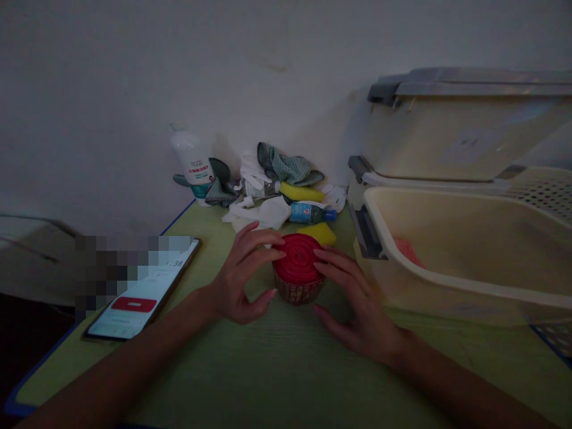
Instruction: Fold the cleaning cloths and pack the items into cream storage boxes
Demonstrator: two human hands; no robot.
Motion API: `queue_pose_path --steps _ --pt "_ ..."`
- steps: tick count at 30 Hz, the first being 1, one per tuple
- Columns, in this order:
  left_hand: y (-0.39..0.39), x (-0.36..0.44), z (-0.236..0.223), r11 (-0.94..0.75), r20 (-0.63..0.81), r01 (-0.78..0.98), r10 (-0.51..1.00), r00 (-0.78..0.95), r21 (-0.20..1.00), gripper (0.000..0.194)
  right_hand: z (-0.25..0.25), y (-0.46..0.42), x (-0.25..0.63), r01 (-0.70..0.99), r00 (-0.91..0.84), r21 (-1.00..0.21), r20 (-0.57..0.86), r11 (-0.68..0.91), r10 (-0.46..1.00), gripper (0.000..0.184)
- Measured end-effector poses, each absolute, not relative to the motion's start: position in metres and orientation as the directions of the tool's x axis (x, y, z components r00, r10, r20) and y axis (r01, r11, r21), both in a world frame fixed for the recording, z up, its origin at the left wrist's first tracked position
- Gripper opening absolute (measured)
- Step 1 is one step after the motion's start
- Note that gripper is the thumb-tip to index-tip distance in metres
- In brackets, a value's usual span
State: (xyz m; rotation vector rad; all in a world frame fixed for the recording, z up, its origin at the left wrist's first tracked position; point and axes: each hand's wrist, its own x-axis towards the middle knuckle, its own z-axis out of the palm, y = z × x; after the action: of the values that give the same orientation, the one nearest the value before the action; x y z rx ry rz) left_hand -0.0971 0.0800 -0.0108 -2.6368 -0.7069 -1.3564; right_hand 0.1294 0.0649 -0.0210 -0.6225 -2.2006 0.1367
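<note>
A small round container with a red ridged lid (298, 262) stands on the green table (277, 363). My left hand (243, 271) cups its left side, fingertips resting on the lid's edge and thumb curled toward its base. On the other side, my right hand (353, 304) touches the lid's right rim with its fingertips, and its thumb reaches toward the base. Both hands are curved around the container.
A phone (143, 289) with a lit screen lies at the left. Behind the container sit a white bottle (194, 164), cloths (286, 167), a small blue-capped bottle (310, 213) and yellow items. A beige plastic bin (465, 250) with an open lid fills the right.
</note>
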Motion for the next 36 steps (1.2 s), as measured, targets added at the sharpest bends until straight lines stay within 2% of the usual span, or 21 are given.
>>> queue_pose_path --steps 8,18,24,31,36 --pt "0.083 -0.094 -0.012 -0.897 0.835 0.418 0.339 0.434 0.146 0.031 -0.014 0.069 0.131 0.398 -0.534 -0.284 0.701 0.872 0.472 0.045" --pt "0.082 -0.088 -0.009 -0.864 0.819 0.459 0.409 0.404 0.205 0.022 -0.016 0.070 0.129 0.397 -0.506 -0.330 0.700 0.856 0.504 0.046" --pt "0.084 -0.084 -0.009 -0.871 0.857 0.459 0.365 0.363 0.176 0.019 -0.018 0.071 0.127 0.397 -0.502 -0.317 0.710 0.861 0.493 0.044" --pt "0.085 -0.086 -0.013 -0.864 0.869 0.490 0.326 0.371 0.115 0.027 -0.020 0.072 0.127 0.404 -0.529 -0.247 0.722 0.881 0.445 0.052" --pt "0.084 -0.087 -0.014 -0.865 0.856 0.490 0.333 0.395 0.111 0.035 -0.019 0.071 0.126 0.450 -0.539 -0.250 0.689 0.857 0.484 0.057"
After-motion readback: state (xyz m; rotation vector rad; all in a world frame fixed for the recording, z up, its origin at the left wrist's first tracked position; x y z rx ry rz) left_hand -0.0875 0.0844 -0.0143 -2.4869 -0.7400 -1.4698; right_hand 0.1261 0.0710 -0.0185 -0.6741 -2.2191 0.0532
